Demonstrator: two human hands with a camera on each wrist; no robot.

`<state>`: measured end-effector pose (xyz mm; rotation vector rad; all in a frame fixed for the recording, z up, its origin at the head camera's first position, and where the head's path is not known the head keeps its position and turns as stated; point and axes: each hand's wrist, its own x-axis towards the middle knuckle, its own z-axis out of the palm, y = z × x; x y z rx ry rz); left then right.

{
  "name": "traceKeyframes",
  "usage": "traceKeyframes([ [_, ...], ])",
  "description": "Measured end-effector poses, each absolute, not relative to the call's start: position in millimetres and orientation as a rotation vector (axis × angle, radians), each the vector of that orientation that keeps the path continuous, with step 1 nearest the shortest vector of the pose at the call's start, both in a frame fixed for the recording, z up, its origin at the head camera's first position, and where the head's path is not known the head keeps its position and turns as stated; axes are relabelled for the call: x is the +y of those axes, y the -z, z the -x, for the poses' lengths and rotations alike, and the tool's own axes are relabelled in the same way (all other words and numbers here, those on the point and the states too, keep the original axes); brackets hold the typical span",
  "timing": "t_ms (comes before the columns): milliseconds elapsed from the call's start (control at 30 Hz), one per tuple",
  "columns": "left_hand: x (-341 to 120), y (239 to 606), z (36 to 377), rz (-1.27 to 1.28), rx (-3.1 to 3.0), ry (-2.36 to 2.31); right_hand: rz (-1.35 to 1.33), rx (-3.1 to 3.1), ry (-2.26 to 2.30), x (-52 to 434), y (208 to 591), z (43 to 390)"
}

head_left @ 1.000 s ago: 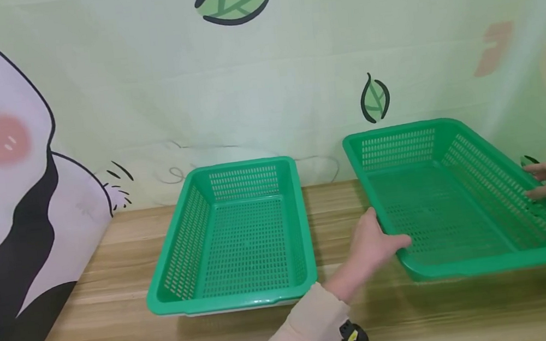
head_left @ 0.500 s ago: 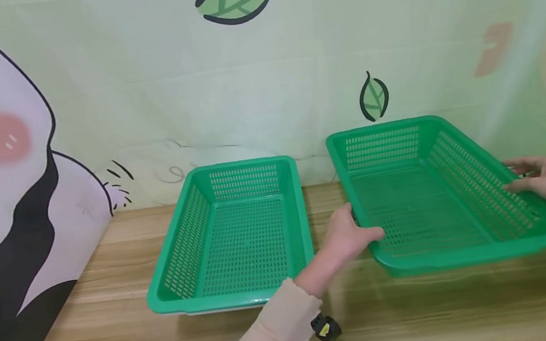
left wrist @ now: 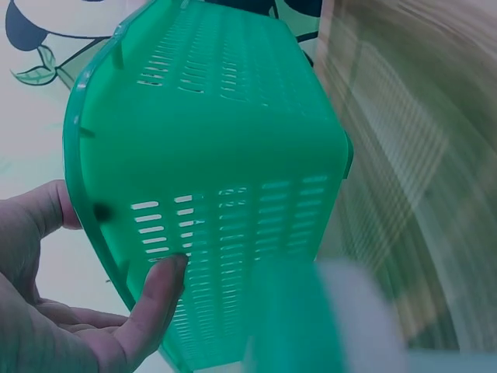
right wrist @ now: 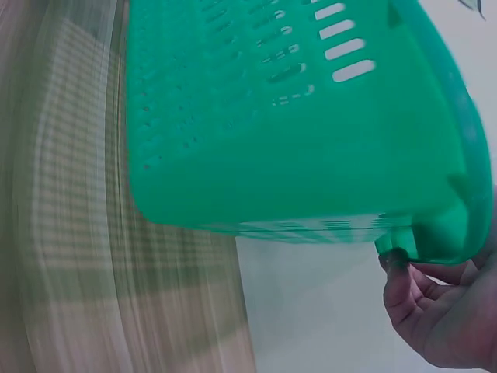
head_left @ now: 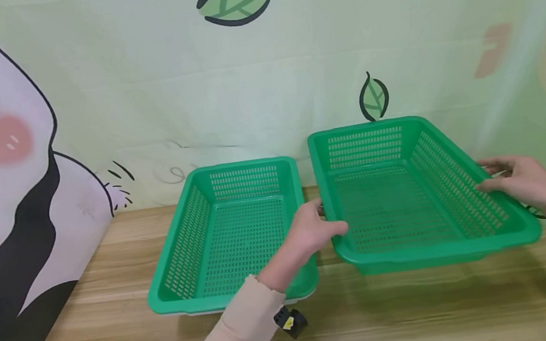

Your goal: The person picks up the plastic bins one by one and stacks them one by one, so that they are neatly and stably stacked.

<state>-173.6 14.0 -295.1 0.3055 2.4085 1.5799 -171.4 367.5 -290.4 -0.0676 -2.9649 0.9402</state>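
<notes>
Both hands hold a green plastic basket (head_left: 439,251) with slotted sides, above the right part of the table. The left hand (head_left: 305,230) grips its left rim, thumb over the top. On the opposite rim the right hand (head_left: 520,177) has its grip. Close up in the left wrist view, the fingers of the left hand (left wrist: 54,311) curl round the rim and touch the slotted wall. The right wrist view catches the right hand (right wrist: 450,318) at a rim corner. A second, similar green basket (head_left: 231,299) sits to the left, with nothing in it, partly behind the left forearm.
The wooden table (head_left: 93,297) runs up to a printed cloth backdrop (head_left: 146,84) with a panda and leaves. A strip of white shows under the left basket's front rim. Each wrist bears a small black device, such as the left wrist device (head_left: 291,322).
The held basket has moved left with both hands, from the far right to close beside the other basket, still raised. The left basket has stayed in place.
</notes>
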Motion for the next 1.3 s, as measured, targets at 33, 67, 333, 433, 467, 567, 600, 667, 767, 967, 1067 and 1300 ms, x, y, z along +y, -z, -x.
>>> traceKeyframes([
  [33,11.6,293.4,174.0,-0.298,2.42,-1.563,0.075,-2.953,-0.942,364.8,289.7,171.2],
  [67,9.3,292.0,174.5,-0.293,2.425,-1.556,0.082,-2.942,-0.946,362.1,289.0,171.0],
  [333,-5.9,283.5,176.3,-0.251,2.375,-1.597,0.078,-2.864,-1.012,345.6,280.8,167.8],
  [433,-10.9,278.9,175.8,-0.237,2.352,-1.619,0.055,-2.863,-0.997,342.5,276.0,166.4],
  [467,-12.7,276.9,175.6,-0.235,2.346,-1.627,0.046,-2.863,-0.997,341.4,274.3,166.0],
  [567,-19.8,269.3,175.3,-0.228,2.339,-1.634,0.038,-2.853,-1.028,336.8,270.3,166.6],
  [600,-22.7,266.3,175.2,-0.223,2.342,-1.629,0.035,-2.849,-1.043,335.0,269.2,167.0],
  [667,-28.7,260.8,176.3,-0.216,2.349,-1.616,0.025,-2.841,-1.094,330.6,266.8,167.4],
  [767,-37.8,252.2,178.8,-0.19,2.362,-1.583,0.013,-2.837,-1.144,323.0,262.5,167.1],
  [967,-54.2,238.3,183.9,-0.201,2.387,-1.548,0.015,-2.846,-1.206,306.0,250.5,166.0],
  [1067,-62.7,233.2,184.4,-0.217,2.397,-1.528,0.015,-2.848,-1.225,298.1,245.5,166.3],
  [1300,-85.5,225.5,183.2,-0.277,2.407,-1.504,0.02,-2.873,-1.295,278.8,236.3,167.1],
])
